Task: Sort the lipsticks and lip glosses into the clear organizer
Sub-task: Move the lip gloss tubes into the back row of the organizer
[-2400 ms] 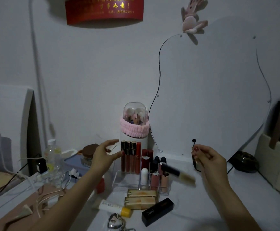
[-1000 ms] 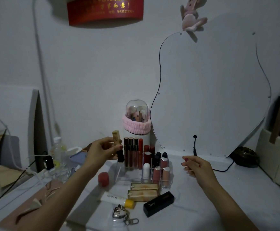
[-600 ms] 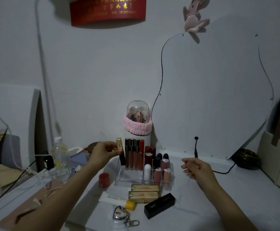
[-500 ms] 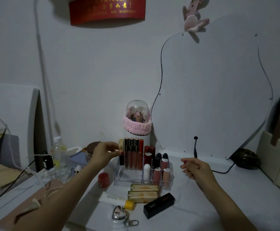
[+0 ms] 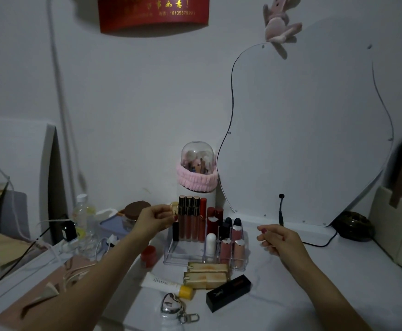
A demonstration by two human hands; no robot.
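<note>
A clear organizer (image 5: 171, 255) stands on the white table, holding several upright lip glosses (image 5: 189, 218) and lipsticks (image 5: 235, 244). My left hand (image 5: 154, 219) pinches the gold top of a gold-and-black tube (image 5: 174, 210) that stands upright at the organizer's back left corner. My right hand (image 5: 280, 238) hovers to the right of the organizer, fingers loosely curled and holding nothing. In front of the organizer lie two gold boxes (image 5: 206, 274), a black lipstick box (image 5: 228, 292) and a white tube with a yellow cap (image 5: 165, 284).
A small red jar (image 5: 148, 255) sits left of the organizer. A silver heart keyring (image 5: 172, 305) lies at the front. A domed brush holder with a pink band (image 5: 197, 173) and a mirror (image 5: 302, 120) stand behind. Bottle (image 5: 84, 218), cables and a lidded jar (image 5: 135, 211) crowd the left.
My right hand let go of the gold-and-black tube, and my left hand took it, raised it upright and lowered it into the organizer's back left corner. My right hand drew back.
</note>
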